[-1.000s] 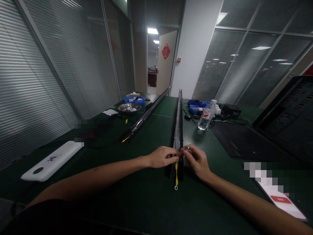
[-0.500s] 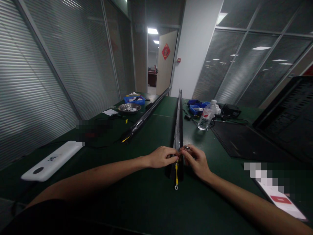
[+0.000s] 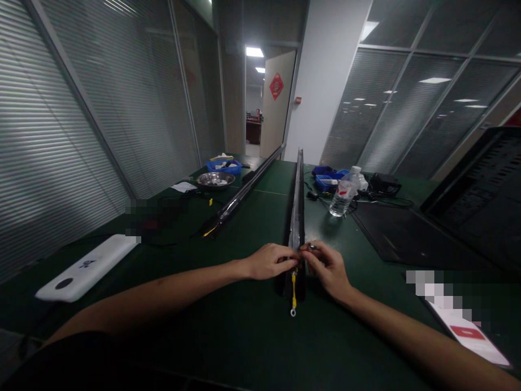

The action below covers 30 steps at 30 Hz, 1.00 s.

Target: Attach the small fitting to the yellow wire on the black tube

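Note:
A long black rail (image 3: pixel 298 201) lies lengthwise down the green table (image 3: pixel 252 336), its near end between my hands. My left hand (image 3: pixel 268 262) pinches at that end from the left, fingers closed. My right hand (image 3: pixel 328 266) pinches from the right, fingertips together over the rail, with a small shiny part (image 3: pixel 311 246) above them. A yellow wire with a ring terminal (image 3: pixel 293 296) hangs out of the rail's near end toward me. What my fingers grip is too small to make out.
A second long rail (image 3: pixel 244 193) lies to the left. A white flat device (image 3: pixel 83 267) sits at the near left. A water bottle (image 3: pixel 344 193), blue bins (image 3: pixel 329 179), a metal bowl (image 3: pixel 215 179), a black panel (image 3: pixel 407 233) and a paper (image 3: pixel 468 331) lie around.
Almost nothing has moved. My fingertips have shifted slightly at the rail's near end; both arms stay in place.

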Available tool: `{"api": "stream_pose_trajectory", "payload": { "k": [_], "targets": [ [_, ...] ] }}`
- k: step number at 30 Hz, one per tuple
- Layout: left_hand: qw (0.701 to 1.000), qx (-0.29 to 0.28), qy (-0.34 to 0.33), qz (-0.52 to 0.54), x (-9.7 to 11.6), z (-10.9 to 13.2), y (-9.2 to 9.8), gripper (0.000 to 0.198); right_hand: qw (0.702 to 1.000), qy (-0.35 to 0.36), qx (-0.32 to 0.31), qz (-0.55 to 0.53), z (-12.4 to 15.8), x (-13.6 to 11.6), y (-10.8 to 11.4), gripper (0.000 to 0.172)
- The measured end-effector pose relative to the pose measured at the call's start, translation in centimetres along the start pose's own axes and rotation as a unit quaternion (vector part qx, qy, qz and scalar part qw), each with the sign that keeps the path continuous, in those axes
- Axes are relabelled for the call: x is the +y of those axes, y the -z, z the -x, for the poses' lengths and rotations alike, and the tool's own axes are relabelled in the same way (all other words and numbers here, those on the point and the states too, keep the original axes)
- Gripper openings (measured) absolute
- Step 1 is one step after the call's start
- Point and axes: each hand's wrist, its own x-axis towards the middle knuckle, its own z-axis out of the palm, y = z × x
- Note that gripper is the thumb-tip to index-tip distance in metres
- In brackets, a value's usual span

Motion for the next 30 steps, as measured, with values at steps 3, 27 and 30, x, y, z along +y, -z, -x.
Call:
{"api": "stream_pose_trajectory", "payload": {
  "k": [3, 27, 30],
  "targets": [
    [1.0, 0.003, 0.001, -0.005, -0.05, -0.04, -0.04, 0.023, 1.0, -0.009, -0.003, -0.003, -0.06, 0.08, -0.01, 0.017],
    [1.0, 0.001, 0.001, -0.005, 0.04, 0.01, -0.05, 0.023, 1.0, -0.01, -0.005, -0.011, 0.04, -0.09, 0.0, 0.022],
    [1.0, -0.001, -0.001, -0.011, -0.01, -0.01, -0.04, 0.022, 1.0, -0.014, -0.012, -0.01, -0.03, -0.11, 0.02, 0.021]
  ]
}}
